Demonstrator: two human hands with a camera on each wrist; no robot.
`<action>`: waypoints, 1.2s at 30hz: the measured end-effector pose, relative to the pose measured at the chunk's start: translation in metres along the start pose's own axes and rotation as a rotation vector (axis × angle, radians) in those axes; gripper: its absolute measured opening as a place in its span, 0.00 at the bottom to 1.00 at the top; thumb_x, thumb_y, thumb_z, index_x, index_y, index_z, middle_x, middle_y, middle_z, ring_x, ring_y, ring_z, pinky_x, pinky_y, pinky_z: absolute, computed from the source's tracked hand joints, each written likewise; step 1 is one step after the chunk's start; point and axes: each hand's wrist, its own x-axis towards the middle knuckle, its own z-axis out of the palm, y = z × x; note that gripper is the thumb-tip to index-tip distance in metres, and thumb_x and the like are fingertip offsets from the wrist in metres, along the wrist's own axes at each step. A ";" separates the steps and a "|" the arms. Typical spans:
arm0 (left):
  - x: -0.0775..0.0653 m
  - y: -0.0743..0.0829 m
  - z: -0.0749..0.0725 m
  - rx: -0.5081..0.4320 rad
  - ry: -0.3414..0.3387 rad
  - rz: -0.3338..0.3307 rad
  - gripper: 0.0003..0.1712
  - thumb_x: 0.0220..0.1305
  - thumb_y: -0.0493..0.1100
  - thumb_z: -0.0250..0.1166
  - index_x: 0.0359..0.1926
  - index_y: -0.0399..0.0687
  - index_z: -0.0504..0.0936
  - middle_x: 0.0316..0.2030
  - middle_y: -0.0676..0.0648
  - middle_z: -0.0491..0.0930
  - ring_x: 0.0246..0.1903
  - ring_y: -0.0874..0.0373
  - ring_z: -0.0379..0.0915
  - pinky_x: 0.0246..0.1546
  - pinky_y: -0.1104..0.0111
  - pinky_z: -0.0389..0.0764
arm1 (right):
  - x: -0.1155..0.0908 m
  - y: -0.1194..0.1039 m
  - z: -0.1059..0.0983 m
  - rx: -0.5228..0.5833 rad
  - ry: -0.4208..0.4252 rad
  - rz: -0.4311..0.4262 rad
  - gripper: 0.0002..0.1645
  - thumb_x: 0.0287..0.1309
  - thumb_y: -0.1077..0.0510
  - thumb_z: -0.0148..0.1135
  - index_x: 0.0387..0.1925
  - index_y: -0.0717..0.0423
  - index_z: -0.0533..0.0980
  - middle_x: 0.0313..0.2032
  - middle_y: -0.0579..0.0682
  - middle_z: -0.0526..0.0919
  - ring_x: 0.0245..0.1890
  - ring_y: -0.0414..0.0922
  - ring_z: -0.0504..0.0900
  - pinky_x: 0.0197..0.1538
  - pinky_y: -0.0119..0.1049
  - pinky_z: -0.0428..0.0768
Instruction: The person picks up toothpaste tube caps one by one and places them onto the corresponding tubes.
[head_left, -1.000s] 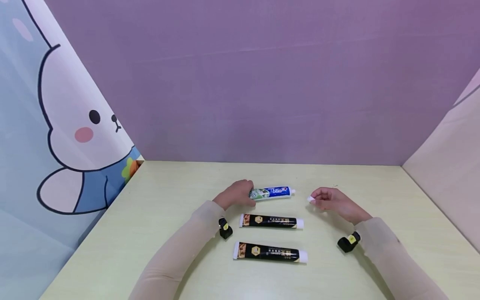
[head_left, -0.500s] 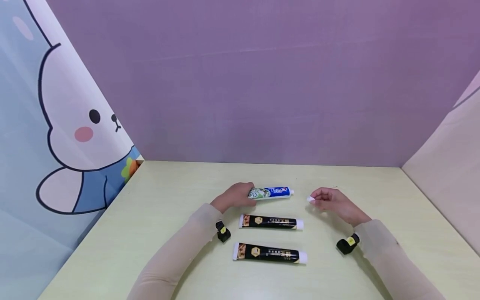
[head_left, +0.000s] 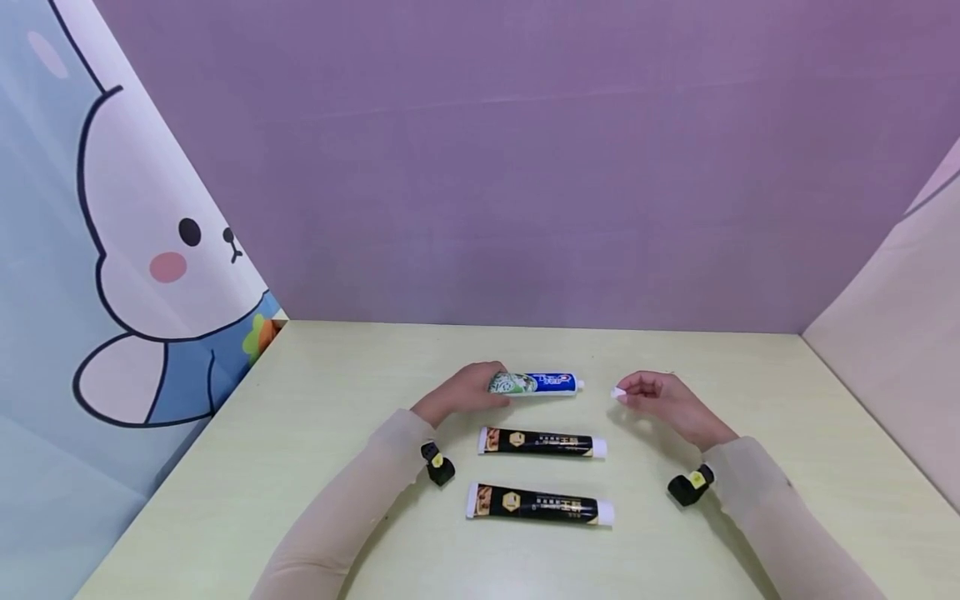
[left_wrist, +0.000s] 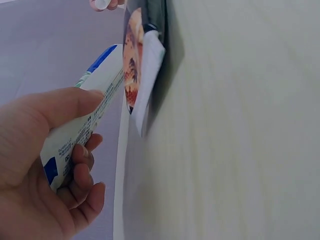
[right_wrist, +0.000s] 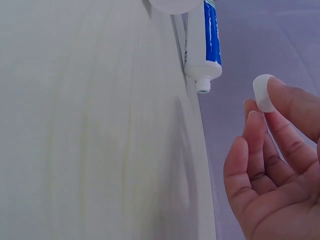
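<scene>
My left hand (head_left: 468,387) grips the tail end of a blue, green and white toothpaste tube (head_left: 551,383), thumb on one side and fingers curled beneath it in the left wrist view. The tube points right, its bare threaded nozzle (right_wrist: 203,86) showing in the right wrist view. Between thumb and fingertips my right hand (head_left: 670,404) pinches a small white cap (right_wrist: 262,93), a short gap to the right of the nozzle. Nearer the body, two black tubes with white caps lie parallel: one black tube (head_left: 540,443) and a closer black tube (head_left: 542,505).
All this is over a pale wood-grain table (head_left: 360,358). A purple cloth backdrop (head_left: 525,167) rises behind its far edge. At the left hangs a cloth with a cartoon rabbit (head_left: 172,275), and a pale cloth (head_left: 900,350) borders the right.
The left hand has shifted slightly left with the toothpaste tube. The right hand, still pinching the cap, has moved a little left and away from the body. The black tubes stay put.
</scene>
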 end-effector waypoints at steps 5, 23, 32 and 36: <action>-0.004 -0.001 0.000 -0.028 0.022 0.015 0.24 0.56 0.46 0.68 0.50 0.42 0.74 0.38 0.50 0.77 0.35 0.60 0.72 0.40 0.67 0.75 | -0.003 -0.001 0.002 0.001 0.015 0.020 0.22 0.59 0.57 0.63 0.49 0.68 0.73 0.43 0.60 0.80 0.40 0.43 0.78 0.45 0.32 0.78; -0.022 0.004 -0.011 -0.064 0.042 0.093 0.22 0.58 0.48 0.66 0.51 0.43 0.74 0.38 0.50 0.78 0.34 0.61 0.72 0.37 0.68 0.74 | -0.004 -0.002 0.003 -0.065 0.087 0.056 0.24 0.57 0.50 0.64 0.50 0.62 0.75 0.44 0.58 0.80 0.42 0.47 0.77 0.45 0.34 0.77; -0.038 0.013 -0.013 -0.147 0.018 0.109 0.21 0.58 0.48 0.67 0.50 0.44 0.74 0.40 0.50 0.78 0.36 0.61 0.72 0.39 0.67 0.75 | -0.006 -0.010 0.008 -0.099 0.120 0.045 0.21 0.55 0.53 0.67 0.47 0.60 0.77 0.40 0.54 0.82 0.38 0.50 0.77 0.40 0.33 0.77; -0.043 0.017 -0.013 -0.182 0.015 0.123 0.21 0.58 0.47 0.67 0.49 0.44 0.74 0.39 0.50 0.78 0.36 0.61 0.72 0.38 0.68 0.75 | -0.005 -0.012 0.013 -0.101 0.124 0.009 0.18 0.54 0.55 0.68 0.45 0.61 0.77 0.36 0.52 0.82 0.36 0.50 0.78 0.39 0.33 0.79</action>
